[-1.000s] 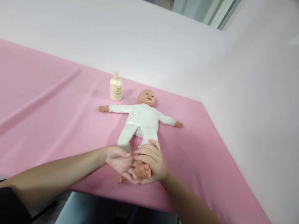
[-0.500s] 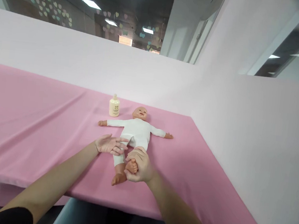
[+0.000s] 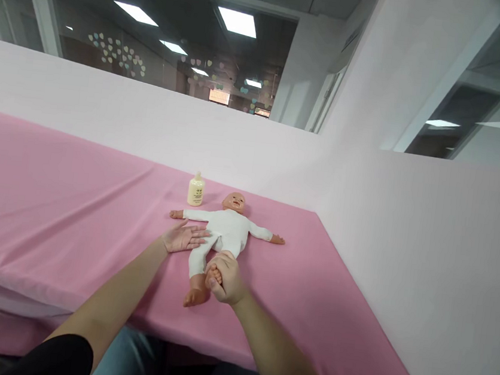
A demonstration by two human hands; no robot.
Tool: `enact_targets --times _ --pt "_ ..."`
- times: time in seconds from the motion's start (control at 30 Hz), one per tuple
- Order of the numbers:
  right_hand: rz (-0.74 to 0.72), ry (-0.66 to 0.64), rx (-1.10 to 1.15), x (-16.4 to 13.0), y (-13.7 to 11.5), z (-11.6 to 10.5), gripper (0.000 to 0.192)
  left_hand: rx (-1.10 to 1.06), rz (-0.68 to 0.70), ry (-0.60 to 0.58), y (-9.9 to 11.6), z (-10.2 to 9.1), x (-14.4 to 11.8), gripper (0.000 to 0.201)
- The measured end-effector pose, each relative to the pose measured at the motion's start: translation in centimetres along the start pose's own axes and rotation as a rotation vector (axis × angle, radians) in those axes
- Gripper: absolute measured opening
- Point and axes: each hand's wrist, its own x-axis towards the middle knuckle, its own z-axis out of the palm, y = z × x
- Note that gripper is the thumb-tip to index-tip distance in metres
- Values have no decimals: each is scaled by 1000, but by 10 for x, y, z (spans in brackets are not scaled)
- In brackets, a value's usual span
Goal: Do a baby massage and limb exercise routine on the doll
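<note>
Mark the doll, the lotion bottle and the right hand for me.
doll (image 3: 227, 231): head view, on its white-clad chest.
lotion bottle (image 3: 196, 191): head view, on the cream body, below the cap.
right hand (image 3: 224, 276): head view, on the back of the hand, closed around the doll's foot.

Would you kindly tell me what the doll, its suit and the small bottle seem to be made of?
Doll: probably vinyl or plastic, going by its smooth, evenly tan moulded head and feet. Suit: soft white knit fabric, matte and creased. Bottle: likely cream plastic, opaque with a slight sheen.
</note>
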Motion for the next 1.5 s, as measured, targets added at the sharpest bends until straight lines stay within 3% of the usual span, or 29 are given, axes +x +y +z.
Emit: enact_targets --times 0.3,0.47,0.83,1.07,1.27,1.4,1.5 --pt "-111 -20 -38 1 0 6 24 -37 19 13 2 0 1 50" --pt "-39 -187 -74 0 -5 12 14 -102 102 40 5 -3 5 47" --pt "-11 -325 -32 1 -5 8 7 -156 240 204 5 4 9 40" --pt "2 -318 73 -2 -9 7 10 -143 247 243 4 8 11 41" --pt "37 -468 87 2 -14 -2 15 -99 231 295 1 12 14 37" --pt "72 -383 26 0 -41 -9 14 -19 237 399 -3 17 18 30" --pt "13 -246 -16 -29 -88 14 8 119 264 543 -6 21 23 25"
